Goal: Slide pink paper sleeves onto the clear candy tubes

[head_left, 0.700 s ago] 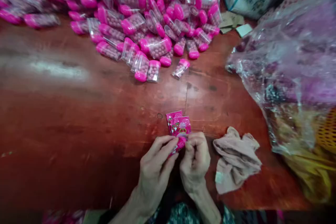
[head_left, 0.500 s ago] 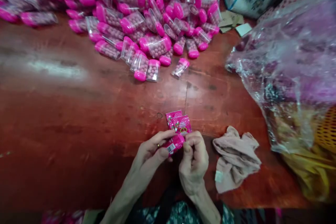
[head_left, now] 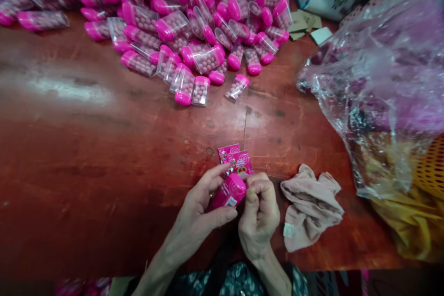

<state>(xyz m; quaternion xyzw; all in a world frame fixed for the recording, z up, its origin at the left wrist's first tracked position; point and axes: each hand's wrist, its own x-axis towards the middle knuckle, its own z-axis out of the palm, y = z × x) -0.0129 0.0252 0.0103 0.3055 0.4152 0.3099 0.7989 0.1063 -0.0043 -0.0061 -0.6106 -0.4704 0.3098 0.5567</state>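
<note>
A pink-capped candy container (head_left: 229, 191) with a pink printed sleeve around it rests in my left hand (head_left: 197, 212), between thumb and fingers. Close by its right side, my right hand (head_left: 259, 210) is closed in a pinch near the container's cap end; whatever lies between those fingertips is too small to make out. Just beyond the fingers, flat pink printed sleeves (head_left: 242, 161) lie overlapping on the table. A crumpled beige cloth (head_left: 310, 206) lies to the right of my right hand.
Many clear containers of small pink balls with pink caps (head_left: 208, 59) are heaped along the far side of the wooden table (head_left: 121, 157). At right are a clear plastic bag (head_left: 374, 78), a yellow basket (head_left: 432, 166) and yellow cloth. Cardboard pieces (head_left: 303, 23) lie at the back.
The container has turned in my left hand, showing more of its cap and printed side. My left thumb has slid to the right along its lower edge. My right hand stays pinched beside it.
</note>
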